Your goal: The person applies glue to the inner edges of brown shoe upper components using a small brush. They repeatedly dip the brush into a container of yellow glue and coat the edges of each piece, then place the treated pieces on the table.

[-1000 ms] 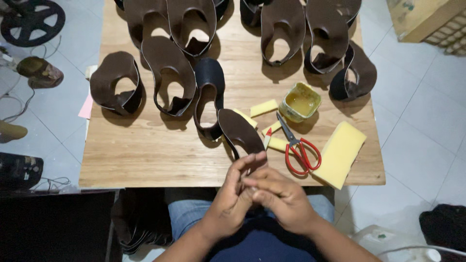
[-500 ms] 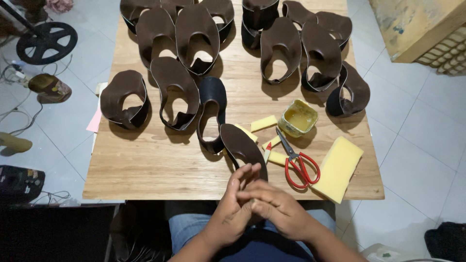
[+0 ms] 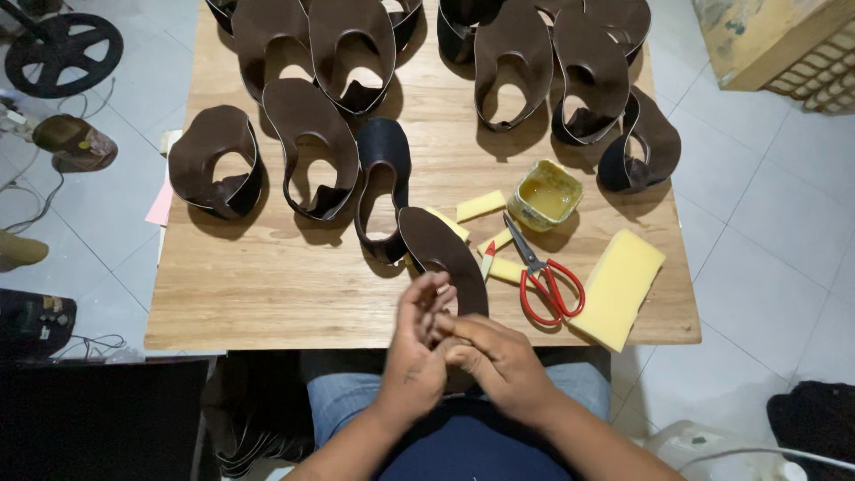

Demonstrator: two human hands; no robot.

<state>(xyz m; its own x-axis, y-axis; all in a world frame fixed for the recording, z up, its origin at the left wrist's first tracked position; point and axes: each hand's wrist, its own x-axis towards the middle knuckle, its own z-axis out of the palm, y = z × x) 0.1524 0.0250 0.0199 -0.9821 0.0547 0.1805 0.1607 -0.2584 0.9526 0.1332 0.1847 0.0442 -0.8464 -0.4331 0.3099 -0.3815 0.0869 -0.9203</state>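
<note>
Fingers [image 3: 426, 298] of the left hand [image 3: 417, 352] are curled and pressed against the lower end of a dark brown leather strip [image 3: 441, 254]; the right hand [image 3: 499, 361] meets it from the other side, fingertips closed on the same end. Both hands grip the strip at the near edge of the table, over the person's lap.

Surface: a wooden table [image 3: 267, 285], standing on a pale tiled floor [image 3: 766, 232].

On the table: many curved brown leather loops [image 3: 307, 142] stand in rows across the far half, one black loop [image 3: 383, 178] just behind the held strip. To the right of the strip lie red-handled scissors [image 3: 545, 281], a small tin of yellow glue [image 3: 545, 194], several small yellow foam pieces [image 3: 481, 205] and a large yellow foam block [image 3: 619, 287]. A black wheel [image 3: 62, 53] lies on the floor at far left, and a wooden crate [image 3: 766, 36] stands at upper right.

Nothing lies between the hands and the strip.

Orientation: the strip's long axis runs from the hands up and slightly left, away from the person, its far end touching the black loop.
</note>
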